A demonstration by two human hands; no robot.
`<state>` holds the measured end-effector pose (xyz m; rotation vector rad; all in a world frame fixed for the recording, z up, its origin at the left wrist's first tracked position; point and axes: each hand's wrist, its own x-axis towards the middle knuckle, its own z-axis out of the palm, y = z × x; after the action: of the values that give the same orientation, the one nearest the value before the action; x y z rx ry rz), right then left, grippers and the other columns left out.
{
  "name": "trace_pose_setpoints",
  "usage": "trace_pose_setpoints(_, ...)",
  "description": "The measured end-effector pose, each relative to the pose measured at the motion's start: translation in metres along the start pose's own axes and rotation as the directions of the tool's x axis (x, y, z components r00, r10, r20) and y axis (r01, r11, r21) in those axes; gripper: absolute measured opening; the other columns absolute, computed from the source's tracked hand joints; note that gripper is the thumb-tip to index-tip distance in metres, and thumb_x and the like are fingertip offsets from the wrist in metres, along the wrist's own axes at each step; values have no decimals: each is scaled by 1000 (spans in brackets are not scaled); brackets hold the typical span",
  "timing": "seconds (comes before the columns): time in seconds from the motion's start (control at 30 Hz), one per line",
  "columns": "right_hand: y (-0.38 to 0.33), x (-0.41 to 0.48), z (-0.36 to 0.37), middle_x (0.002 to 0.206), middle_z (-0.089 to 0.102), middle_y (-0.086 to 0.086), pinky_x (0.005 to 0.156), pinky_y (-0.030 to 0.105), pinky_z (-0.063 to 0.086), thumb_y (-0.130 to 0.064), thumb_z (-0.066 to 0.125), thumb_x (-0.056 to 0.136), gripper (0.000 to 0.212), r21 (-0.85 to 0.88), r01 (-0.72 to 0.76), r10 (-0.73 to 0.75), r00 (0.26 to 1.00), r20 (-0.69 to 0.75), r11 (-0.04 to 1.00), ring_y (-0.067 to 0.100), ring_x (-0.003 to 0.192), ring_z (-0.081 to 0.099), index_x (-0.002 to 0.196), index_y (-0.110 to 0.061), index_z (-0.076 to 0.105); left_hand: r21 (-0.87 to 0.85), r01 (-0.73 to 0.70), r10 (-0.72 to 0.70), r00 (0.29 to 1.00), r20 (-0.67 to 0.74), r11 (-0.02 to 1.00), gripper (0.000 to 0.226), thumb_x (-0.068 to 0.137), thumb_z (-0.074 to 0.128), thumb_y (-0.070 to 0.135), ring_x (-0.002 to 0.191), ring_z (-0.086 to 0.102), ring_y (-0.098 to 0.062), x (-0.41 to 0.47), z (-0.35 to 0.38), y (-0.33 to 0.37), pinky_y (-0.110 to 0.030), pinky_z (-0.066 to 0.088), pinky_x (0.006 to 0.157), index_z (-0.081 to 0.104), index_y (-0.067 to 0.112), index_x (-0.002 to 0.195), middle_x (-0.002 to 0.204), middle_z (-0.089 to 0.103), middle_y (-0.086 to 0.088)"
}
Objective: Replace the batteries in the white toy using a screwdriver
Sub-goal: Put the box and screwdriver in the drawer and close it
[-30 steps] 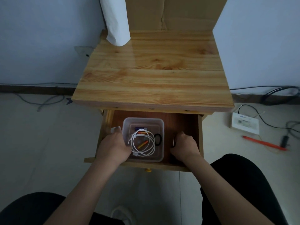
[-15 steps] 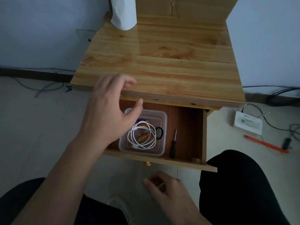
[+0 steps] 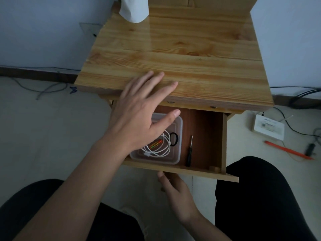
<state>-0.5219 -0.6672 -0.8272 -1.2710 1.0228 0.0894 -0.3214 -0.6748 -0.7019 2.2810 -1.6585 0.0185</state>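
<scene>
A small black-handled screwdriver (image 3: 189, 152) lies in the open wooden drawer (image 3: 205, 136), to the right of a clear plastic box (image 3: 179, 134). Inside the box are a coiled white cable (image 3: 162, 146), an orange-green battery (image 3: 156, 143) and a black ring (image 3: 174, 139). My left hand (image 3: 140, 112) hovers spread above the box, its fingertips over the tabletop's front edge, holding nothing. My right hand (image 3: 175, 192) is under the drawer's front panel (image 3: 199, 173), with thumb and curled fingers at the knob, which it hides. No white toy is in view.
The wooden table top (image 3: 191, 54) carries a white paper roll (image 3: 134, 9) at the back, in front of cardboard. On the floor to the right lie a white device (image 3: 268, 126), an orange pen (image 3: 288, 150) and cables. My dark-clad knees flank the drawer.
My left hand left the box and rose above it toward the table edge. My right hand left the drawer and moved under its front panel, uncovering the screwdriver.
</scene>
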Motion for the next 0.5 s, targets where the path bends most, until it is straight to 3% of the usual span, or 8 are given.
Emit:
trace_pose_setpoints(0.13,2,4,7,111,72,-15,95,32,54,-74,57,77,55,135,32,-35,999,26,990,5,105,67,114,-34,64,-18,0,0,1000,-23,1000,57,100,31,61,151,16,-17,1,2,-3,-45,14,122,34,36,152,162,27,3)
trace_pose_setpoints(0.33,-1,1,9,99,75,-7,81,25,55,-63,48,86,50,47,132,-128,989,-72,990,6,93,69,107,-22,69,-30,-12,12,1000,-17,999,55,102,30,58,152,15,-16,0,2,-7,-47,16,122,32,37,153,163,26,4)
trace_pose_setpoints(0.5,-13,-2,10,90,76,-7,76,31,57,-61,37,86,53,1,202,-200,968,-149,979,9,85,71,98,-21,70,-24,-10,10,1000,-1,1000,54,102,29,55,152,14,-16,1,1,-7,-46,14,123,31,38,153,163,25,4)
